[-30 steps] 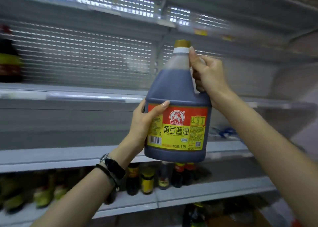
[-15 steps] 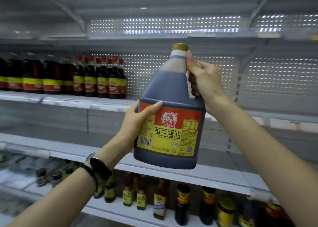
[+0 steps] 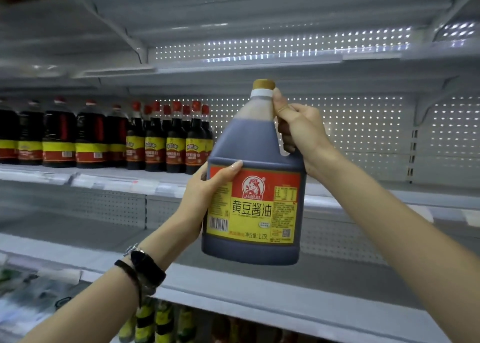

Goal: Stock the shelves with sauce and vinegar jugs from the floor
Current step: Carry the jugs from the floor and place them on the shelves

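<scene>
Upper shelf [image 3: 376, 194], left: dark sauce bottles [image 3: 161, 140] stand in rows, labels outward. Left hand [image 3: 207, 189] clasps the side of the soy sauce jug [image 3: 253, 202] at its label, evidently to steady it. The jug is upright in the air before the shelf, not yet set down. Right hand [image 3: 301, 132] is wrapped round the handle, evidently bearing the weight.

Cool, even light glints through the perforated back panel [image 3: 285, 46] — edges blur and bow, lower left smeared.
</scene>
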